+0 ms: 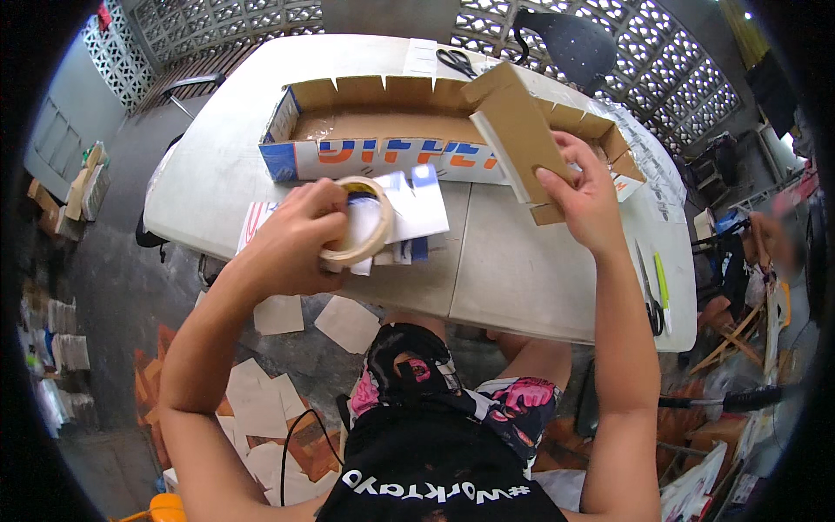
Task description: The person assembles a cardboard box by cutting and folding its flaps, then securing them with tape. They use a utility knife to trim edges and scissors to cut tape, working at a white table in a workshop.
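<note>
My left hand (300,230) grips a roll of masking tape (379,228) by its ring, above the near left part of the table. Under and beside the roll lie several white and blue cardboard pieces (422,209). Between the thumb and fingers of my right hand (587,191) is a notched brown cardboard piece (519,139), tilted and raised in front of the box. Behind both hands stretches a long, low, open cardboard box (383,157), brown inside, white with blue and orange print outside. Slits cut its upper edge into flaps. The held piece hides part of the box.
Black-handled scissors (455,61) lie at the table's far edge. At the right edge are another pair of scissors (649,291) and a green cutter (662,280). A dark chair (565,48) stands behind the table (522,287). Flat cardboard sheets (257,396) cover the floor at left.
</note>
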A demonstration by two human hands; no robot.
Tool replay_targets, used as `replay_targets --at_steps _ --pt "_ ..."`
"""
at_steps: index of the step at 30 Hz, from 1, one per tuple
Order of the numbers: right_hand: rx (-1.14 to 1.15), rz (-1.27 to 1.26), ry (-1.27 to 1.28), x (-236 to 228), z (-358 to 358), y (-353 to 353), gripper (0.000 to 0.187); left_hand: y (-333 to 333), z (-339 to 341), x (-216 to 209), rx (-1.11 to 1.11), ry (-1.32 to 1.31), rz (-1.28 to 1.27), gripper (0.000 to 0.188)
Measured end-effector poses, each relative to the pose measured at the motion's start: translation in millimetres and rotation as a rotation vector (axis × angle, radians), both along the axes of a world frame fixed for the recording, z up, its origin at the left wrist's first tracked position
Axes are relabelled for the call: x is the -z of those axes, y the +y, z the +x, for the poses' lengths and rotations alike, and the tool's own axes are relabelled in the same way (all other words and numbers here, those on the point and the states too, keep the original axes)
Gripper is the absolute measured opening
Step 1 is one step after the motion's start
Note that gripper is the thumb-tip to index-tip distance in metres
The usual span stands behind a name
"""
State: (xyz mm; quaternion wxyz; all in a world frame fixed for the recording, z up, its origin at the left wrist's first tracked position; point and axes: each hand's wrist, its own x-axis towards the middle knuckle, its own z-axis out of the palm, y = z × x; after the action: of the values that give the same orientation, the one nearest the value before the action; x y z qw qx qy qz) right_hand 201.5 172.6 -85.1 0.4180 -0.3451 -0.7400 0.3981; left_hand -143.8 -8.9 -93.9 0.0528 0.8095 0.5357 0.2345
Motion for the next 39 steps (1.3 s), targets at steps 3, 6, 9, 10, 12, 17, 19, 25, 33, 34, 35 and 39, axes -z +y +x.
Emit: replay_targets --at_steps 3,6,9,10,12,17,19,25,33,34,35,39 --pt "-0.002 -0.068 -0.159 -1.7 -6.9 11.3 0.019 -12.9 -23.3 -13.6 -0.120 -0.028 0.272 0.033" --pt "0.014 -0.079 -0.324 1.7 0.1 20.3 0.016 -15.5 -63.2 -53.4 -0.448 -0.080 0.394 0.039" --pt "-0.034 -0.102 -0.310 -3.7 15.2 25.6 0.016 1.4 -131.6 -62.3 -0.768 0.026 0.271 0.035" --pt "-0.058 -0.117 -0.292 -11.6 20.0 22.7 0.016 5.4 -150.7 -50.6 -0.796 0.052 0.230 0.036" --pt "-0.101 -0.155 -0.253 -29.9 39.0 8.2 0.016 8.9 -169.9 -19.8 -0.779 0.079 0.160 0.038" --pt "-0.100 -0.328 -0.286 -46.9 120.2 -19.8 0.016 31.6 -122.7 20.0 -0.692 0.065 -0.009 0.037" --pt "-0.095 -0.395 -0.235 -43.9 138.5 -27.2 0.016 34.1 -115.2 21.6 -0.650 0.038 0.006 0.039" --pt "0.020 -0.408 0.109 -35.5 150.6 -48.9 0.025 37.1 -95.9 -5.6 -0.736 0.193 -0.129 0.052" --pt "0.016 -0.335 0.385 -17.0 77.0 -96.4 0.028 33.1 38.7 -39.8 -0.249 -0.615 0.096 0.019" --pt "-0.004 -0.335 0.402 -17.5 73.4 -98.9 0.027 34.0 85.2 -60.0 -0.161 -0.692 -0.155 0.024" --pt "-0.065 -0.343 0.432 -16.9 63.4 -98.5 0.026 36.5 104.5 -58.4 -0.027 -0.763 -0.230 0.028" --pt "0.003 -0.196 0.372 -28.6 48.4 -107.0 0.022 47.9 161.2 -72.9 0.102 -1.157 -0.471 0.036"
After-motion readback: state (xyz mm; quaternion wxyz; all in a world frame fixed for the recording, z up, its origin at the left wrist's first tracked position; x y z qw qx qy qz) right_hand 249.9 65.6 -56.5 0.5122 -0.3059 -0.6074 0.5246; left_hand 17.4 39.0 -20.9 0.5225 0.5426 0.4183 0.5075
